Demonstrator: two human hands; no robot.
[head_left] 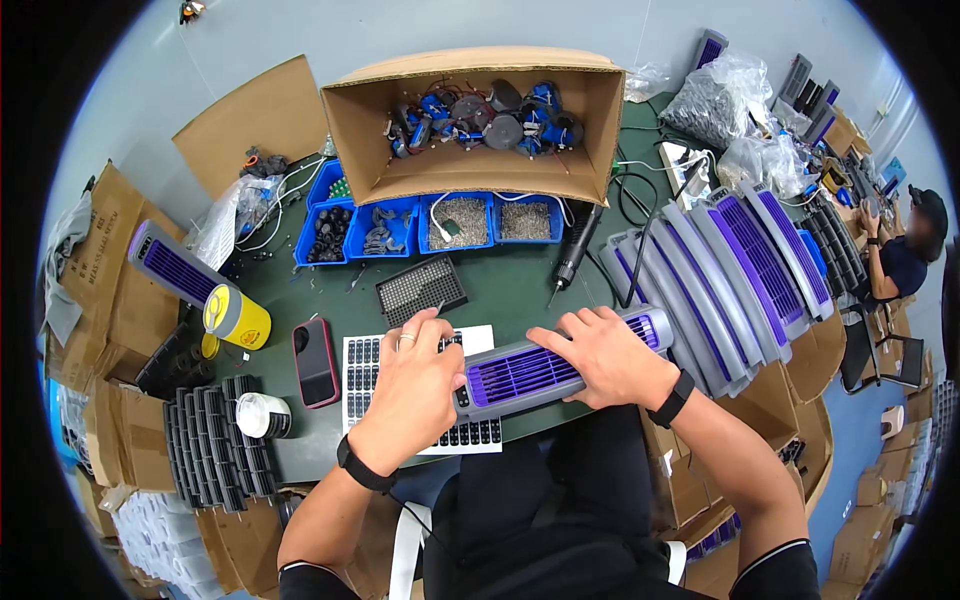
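Note:
A long grey housing with a purple slatted grille (525, 378) lies slantwise in front of me at the table's near edge. My right hand (615, 362) rests over its right half and grips it, with fingers along the far edge. My left hand (408, 375) is closed by the housing's left end, fingers curled together and thumb near the end's small dark panel. Whatever those fingers pinch is too small or hidden to make out. Beneath the left hand lies a white sheet of small black stickers (362, 375), partly covered by hand and housing.
Similar housings (700, 290) stand stacked at right. A power screwdriver (575, 250), black perforated tray (420, 290) and blue parts bins (385, 230) lie beyond. A carton of motors (350, 140) stands behind. At left are a phone (316, 362), yellow can (240, 318) and white jar (262, 415). Another person (900, 255) sits far right.

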